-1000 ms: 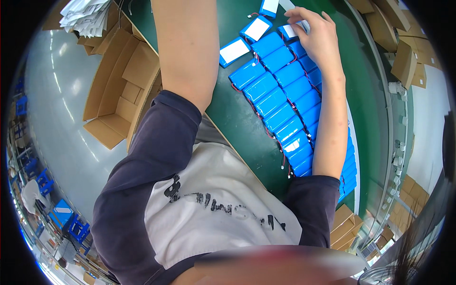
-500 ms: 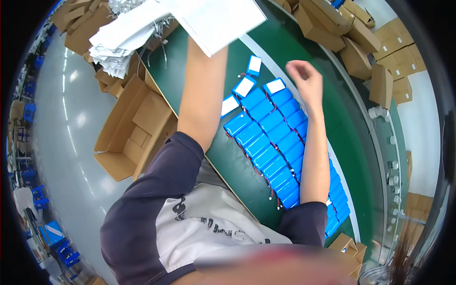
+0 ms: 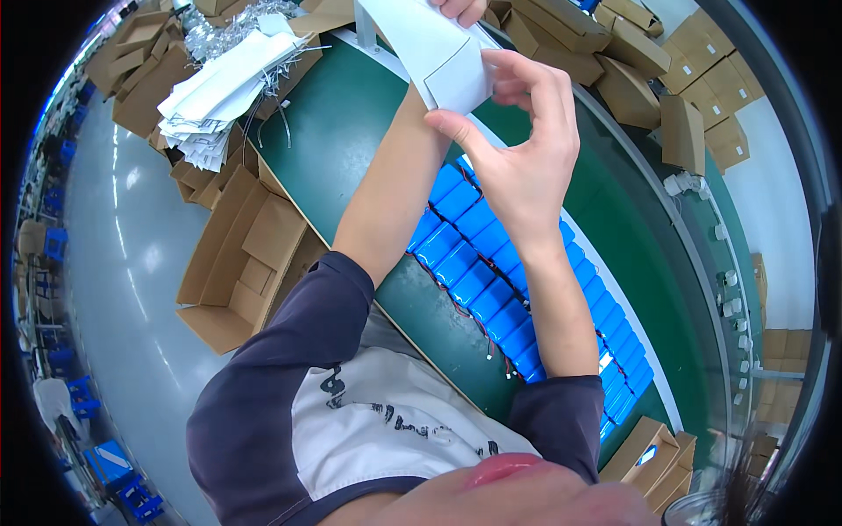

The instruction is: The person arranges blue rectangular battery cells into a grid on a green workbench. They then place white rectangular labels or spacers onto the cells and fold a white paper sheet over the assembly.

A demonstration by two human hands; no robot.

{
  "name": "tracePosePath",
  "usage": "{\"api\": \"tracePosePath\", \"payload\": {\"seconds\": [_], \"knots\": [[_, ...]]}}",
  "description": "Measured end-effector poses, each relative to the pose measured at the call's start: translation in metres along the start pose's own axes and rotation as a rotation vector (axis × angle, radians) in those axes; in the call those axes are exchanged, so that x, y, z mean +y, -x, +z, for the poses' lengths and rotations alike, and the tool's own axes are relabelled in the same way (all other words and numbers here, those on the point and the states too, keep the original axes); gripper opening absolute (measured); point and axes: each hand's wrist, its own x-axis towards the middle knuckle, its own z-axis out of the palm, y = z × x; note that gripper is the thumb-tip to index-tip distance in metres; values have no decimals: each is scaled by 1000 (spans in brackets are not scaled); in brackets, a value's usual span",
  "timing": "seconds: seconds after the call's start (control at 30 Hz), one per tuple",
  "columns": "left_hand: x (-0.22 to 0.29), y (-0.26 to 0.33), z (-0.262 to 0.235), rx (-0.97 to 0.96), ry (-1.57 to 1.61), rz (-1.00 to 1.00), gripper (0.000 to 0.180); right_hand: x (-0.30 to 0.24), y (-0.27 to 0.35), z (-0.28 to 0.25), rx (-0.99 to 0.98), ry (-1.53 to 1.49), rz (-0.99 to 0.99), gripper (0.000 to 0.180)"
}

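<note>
At the top of the view my left hand is closed on a white label sheet; only its fingertips show past the edge. My right hand is curved around the sheet's lower end, where a white label bends away from it. The thumb touches the label's lower corner, while the fingers lie at its right edge. Below my hands, blue shrink-wrapped battery packs lie in close rows, with thin red and black wires and small white connectors. My right forearm hides part of the rows.
The packs rest on a green table beside a green conveyor belt. An open cardboard box stands left of the table. A stack of white paper sheets lies at the far left. Cardboard boxes crowd the far right.
My right hand has moved up and left from above the packs to the label sheet. The sheet has shifted and tilted, and a label at its lower end now bends away.
</note>
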Motion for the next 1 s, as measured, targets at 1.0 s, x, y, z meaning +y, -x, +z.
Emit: {"api": "tracePosePath", "payload": {"seconds": [1.0], "knots": [[16,-14,-20,77,31,100,33,2,-2,6,-139,-336,171,53]]}}
